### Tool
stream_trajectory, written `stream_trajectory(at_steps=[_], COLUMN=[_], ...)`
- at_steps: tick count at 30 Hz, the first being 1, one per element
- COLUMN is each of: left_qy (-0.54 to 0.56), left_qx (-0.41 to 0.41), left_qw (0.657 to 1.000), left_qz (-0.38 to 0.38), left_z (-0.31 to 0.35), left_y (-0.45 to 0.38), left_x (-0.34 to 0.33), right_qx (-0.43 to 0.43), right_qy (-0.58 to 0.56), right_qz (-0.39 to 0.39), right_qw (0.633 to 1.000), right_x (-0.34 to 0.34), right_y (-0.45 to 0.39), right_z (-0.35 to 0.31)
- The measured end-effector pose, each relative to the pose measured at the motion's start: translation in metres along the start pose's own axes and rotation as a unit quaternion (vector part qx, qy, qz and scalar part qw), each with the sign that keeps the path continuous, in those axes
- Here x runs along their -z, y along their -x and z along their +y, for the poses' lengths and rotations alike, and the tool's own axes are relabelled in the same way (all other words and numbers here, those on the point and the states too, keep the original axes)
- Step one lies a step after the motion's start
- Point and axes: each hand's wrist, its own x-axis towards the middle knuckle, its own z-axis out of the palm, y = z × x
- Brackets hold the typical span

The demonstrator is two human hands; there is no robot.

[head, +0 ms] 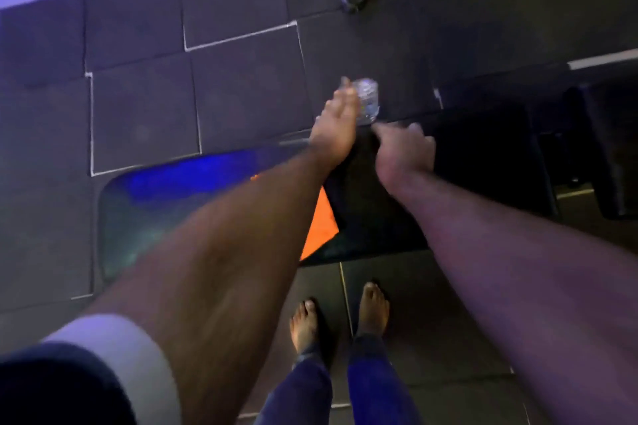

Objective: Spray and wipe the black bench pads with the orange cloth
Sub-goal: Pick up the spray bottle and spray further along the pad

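Both hands reach out over the black padded bench (386,217): the left hand (336,129) is wrapped around a clear plastic spray bottle (367,102) at the far edge, the right hand (404,152) hangs loosely curled and empty just beside it. The flat orange cloth (321,221) lies on the pad nearer, partly hidden under the left forearm.

Hands: two are showing, the left hand (336,129) and right hand (404,152)
Orange cloth (321,224): one is lying
Clear bottle (367,98): one is showing
Bench pads (483,148): two are showing
Bare feet (305,323): two are standing
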Motion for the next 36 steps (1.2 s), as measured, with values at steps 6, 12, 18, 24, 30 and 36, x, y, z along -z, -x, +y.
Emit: stream_trajectory(at_steps=[6, 12, 18, 24, 30, 36], left_qy=[-0.322, -0.394, -0.405, -0.385, -0.389, -0.383], left_qx=[-0.069, -0.039, -0.085, -0.13, -0.024, -0.03], left_qw=[0.94, 0.914, 0.897, 0.903, 0.92, 0.923], left_qz=[-0.088, -0.091, -0.152, -0.136, -0.038, -0.019], left_z=[-0.005, -0.049, -0.073, -0.087, -0.131, -0.128], left_y=[-0.024, -0.028, -0.045, -0.057, -0.051, -0.054], left_x=[-0.02, 0.027, 0.049, 0.058, 0.091, 0.085], right_qx=[0.106, 0.117, 0.164, 0.011, 0.03, 0.285], right_qy=[0.03, 0.044, 0.023, 0.03, 0.185, 0.392], right_qz=[0.1, 0.06, 0.113, -0.16, -0.448, -0.439], right_qw=[0.989, 0.99, 0.98, 0.987, 0.874, 0.757], right_x=[-0.03, -0.022, -0.029, -0.029, -0.074, -0.187], right_y=[0.022, -0.011, -0.05, -0.13, -0.204, -0.253], right_z=[0.024, 0.026, 0.025, 0.003, -0.012, -0.021])
